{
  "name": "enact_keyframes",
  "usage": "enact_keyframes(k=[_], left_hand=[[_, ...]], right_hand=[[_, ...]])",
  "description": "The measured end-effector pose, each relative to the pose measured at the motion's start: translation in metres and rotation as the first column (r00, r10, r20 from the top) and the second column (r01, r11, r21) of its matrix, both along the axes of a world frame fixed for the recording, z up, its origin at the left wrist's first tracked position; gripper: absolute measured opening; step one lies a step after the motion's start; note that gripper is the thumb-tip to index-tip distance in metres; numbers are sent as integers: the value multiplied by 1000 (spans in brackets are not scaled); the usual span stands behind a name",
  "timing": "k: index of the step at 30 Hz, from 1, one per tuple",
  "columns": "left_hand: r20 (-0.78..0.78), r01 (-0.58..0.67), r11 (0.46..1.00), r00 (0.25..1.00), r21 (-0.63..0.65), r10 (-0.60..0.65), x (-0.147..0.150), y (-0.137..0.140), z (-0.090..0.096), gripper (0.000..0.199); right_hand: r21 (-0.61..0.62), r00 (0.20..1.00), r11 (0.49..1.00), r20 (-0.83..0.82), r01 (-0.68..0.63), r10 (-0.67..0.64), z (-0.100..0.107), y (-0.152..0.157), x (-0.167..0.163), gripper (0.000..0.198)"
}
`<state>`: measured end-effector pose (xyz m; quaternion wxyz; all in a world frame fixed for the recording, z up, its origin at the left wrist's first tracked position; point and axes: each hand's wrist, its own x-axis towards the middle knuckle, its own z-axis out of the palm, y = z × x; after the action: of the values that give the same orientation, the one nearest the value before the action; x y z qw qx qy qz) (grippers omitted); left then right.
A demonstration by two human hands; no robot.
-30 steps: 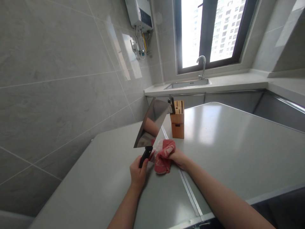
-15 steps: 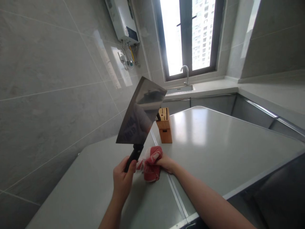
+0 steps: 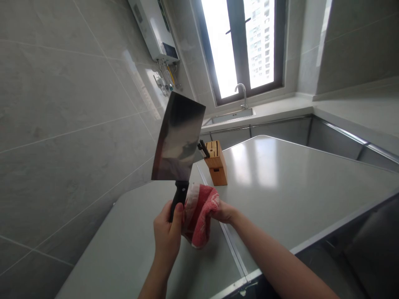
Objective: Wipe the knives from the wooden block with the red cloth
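My left hand (image 3: 168, 226) is closed round the black handle of a cleaver (image 3: 179, 139), whose broad shiny blade points up and away from me. Just right of the handle, a red and white cloth (image 3: 201, 216) hangs bunched from my right hand (image 3: 223, 211). The right fingers are mostly hidden by the cloth. The cloth is close beside the cleaver's handle; whether they touch I cannot tell. Behind the cloth stands a wooden knife block (image 3: 219, 168) with black-handled tools (image 3: 203, 148) in its left side.
A folding grey table (image 3: 280, 199) with a metal seam lies under my hands. Beyond it are a counter (image 3: 277, 106) with a sink (image 3: 230, 117) and tap (image 3: 245, 95), below a window (image 3: 240, 50). A water heater (image 3: 154, 29) hangs on the tiled wall at left.
The cleaver's blade has turned more upright and shifted left. The cloth has opened out and moved slightly right with my right hand. The view has tilted a little.
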<state>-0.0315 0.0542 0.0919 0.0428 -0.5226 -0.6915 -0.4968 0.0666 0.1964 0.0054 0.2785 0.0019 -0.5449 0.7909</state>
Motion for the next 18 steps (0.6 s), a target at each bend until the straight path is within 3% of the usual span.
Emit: enact_keyframes(k=[5, 9, 18], left_hand=[[73, -8, 1000, 997, 2, 8, 8, -7, -14, 34], [141, 53, 999, 989, 5, -53, 18, -13, -22, 39], [258, 270, 961, 933, -50, -249, 31, -44, -43, 32]], right_hand=[[-180, 991, 977, -57, 112, -124, 26, -21, -1, 39], [-176, 970, 973, -166, 148, -178, 43, -46, 0, 45], [-195, 885, 886, -123, 421, -448, 40, -79, 27, 42]])
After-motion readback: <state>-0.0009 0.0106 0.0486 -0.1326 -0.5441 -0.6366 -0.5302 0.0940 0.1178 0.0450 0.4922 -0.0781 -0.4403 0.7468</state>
